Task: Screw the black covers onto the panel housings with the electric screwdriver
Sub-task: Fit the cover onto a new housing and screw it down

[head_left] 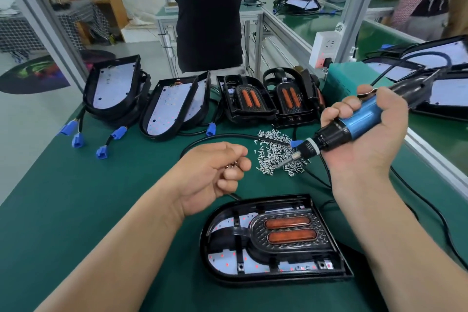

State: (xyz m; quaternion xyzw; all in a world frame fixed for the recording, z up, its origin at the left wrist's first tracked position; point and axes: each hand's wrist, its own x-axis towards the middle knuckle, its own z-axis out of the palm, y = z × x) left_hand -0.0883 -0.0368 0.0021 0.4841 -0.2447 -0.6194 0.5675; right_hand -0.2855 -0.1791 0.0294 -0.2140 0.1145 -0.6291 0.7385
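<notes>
**A:** What lies around the workpiece?

**B:** Toward the far edge of the green bench [76, 197], open panel housings [114, 88] stand tilted at the far left, white boards inside, with blue connectors [77, 140] trailing on black leads. Beside them, at far centre, black covers [249, 101] with orange oval inserts lean in a row. A loose pile of small silver screws [274, 151] sits mid-bench, and a black cable [215, 138] curves just beside it. More housings [435, 76] crowd the far right corner.

**A:** And the task's own piece?

**B:** The assembled panel [273, 238] lies flat near the front edge, between the two forearms: a D-shaped black shell, glossy, with a textured cover carrying two orange ovals over a white board (red dots show through the gaps).

**A:** The hands?

**B:** The right hand [367, 139] is wrapped around the electric screwdriver [354, 124], a blue metallic barrel with a black nose; its bit dips into the screw pile. The left hand [215, 175] hovers above the cloth just left of the pile, fingers curled in, with small silvery pieces, apparently screws, pinched at the fingertips.

**A:** Anything in the way?

**B:** The screwdriver's cord [443, 230] loops along the right side, near the panel. A person in dark clothing [210, 23] stands beyond the far edge.
</notes>
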